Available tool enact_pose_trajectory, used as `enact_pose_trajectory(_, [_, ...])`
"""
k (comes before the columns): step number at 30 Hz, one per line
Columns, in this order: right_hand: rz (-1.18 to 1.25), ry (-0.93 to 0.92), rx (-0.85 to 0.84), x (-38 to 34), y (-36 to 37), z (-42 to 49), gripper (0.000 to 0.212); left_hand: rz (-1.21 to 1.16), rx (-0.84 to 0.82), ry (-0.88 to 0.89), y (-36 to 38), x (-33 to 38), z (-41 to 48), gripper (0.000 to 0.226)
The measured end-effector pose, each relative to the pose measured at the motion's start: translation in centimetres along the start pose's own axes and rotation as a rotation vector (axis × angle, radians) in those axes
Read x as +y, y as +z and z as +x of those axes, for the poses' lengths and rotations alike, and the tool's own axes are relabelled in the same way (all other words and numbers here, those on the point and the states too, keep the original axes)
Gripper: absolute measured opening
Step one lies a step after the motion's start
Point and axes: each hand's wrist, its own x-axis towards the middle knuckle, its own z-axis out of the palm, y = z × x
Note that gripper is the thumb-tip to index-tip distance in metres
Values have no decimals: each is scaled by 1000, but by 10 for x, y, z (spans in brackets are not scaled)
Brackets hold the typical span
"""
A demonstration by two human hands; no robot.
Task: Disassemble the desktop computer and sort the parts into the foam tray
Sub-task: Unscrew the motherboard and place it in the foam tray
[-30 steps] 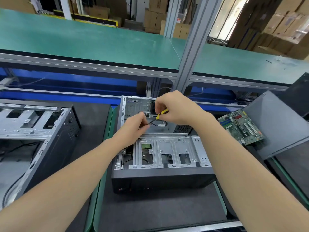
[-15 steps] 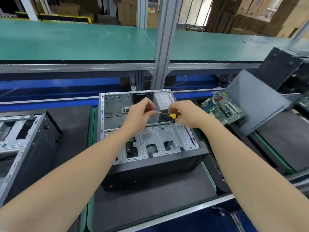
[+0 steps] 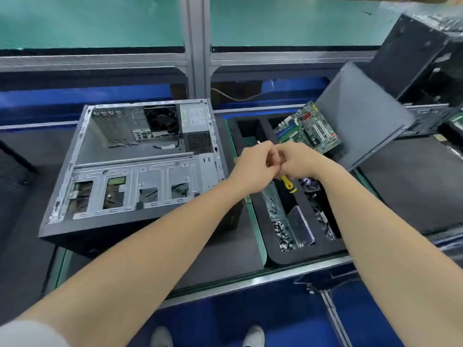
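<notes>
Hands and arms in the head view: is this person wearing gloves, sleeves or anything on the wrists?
No gloves: the left hand and right hand are bare, and so are both forearms. The only clothing showing is the edge of a white sleeve high on the left arm, at the bottom corner. No watch, band or cable shows on either wrist.

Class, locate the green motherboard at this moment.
In the head view the motherboard sits right of centre, at the far end of the foam tray, between the open computer case on its left and the grey side panel on its right.
</notes>
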Motion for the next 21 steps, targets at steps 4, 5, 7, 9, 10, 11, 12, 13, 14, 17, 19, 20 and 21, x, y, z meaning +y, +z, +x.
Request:
enact_pose_trajectory(4, [-4, 72, -175, 56, 24, -6, 21, 107, -173, -89, 65, -2, 2, 12])
enact_pose_trajectory(5, [11, 89, -203, 68, 32, -7, 17, 139, -208, -109, 78, -7, 1, 13])
enact_pose_trajectory(7, [38, 115, -224, 90, 46, -8, 20, 191, -247, -146, 99, -18, -1, 15])
enact_pose_trajectory(9, [64, 129, -231, 106, 58, -8, 29, 231, -260, -206, 115, -28, -2, 20])
enact_pose_trajectory(10, [81, 129, -235, 111, 62, -8, 32, 243, -272, -240, 120, -32, -3, 24])
enact_pose_trajectory(11, [90, 127, -240, 116, 66, -8, 33, 249, -292, -263, 125, -35, -3, 28])
enact_pose_trajectory(12, [92, 122, -243, 119, 68, -8, 34, 253, -315, -277, 129, -38, -3, 31])
enact_pose_trajectory(13, [87, 115, -243, 122, 70, -7, 34, 255, -331, -288, 133, -40, -3, 32])
enact_pose_trajectory(14, [83, 109, -241, 124, 72, -5, 34, 254, -336, -300, 135, -42, -2, 32])
enact_pose_trajectory(17, [96, 104, -237, 127, 72, -1, 34, 228, -327, -332, 137, -47, 4, 24])
enact_pose_trajectory(19, [82, 94, -216, 126, 68, 1, 36, 227, -296, -320, 134, -45, 9, 18])
enact_pose_trajectory(20, [78, 82, -189, 123, 64, 2, 37, 229, -261, -305, 130, -42, 12, 15])
enact_pose_trajectory(21, [95, 71, -151, 120, 57, 4, 36, 218, -216, -290, 124, -39, 17, 15])
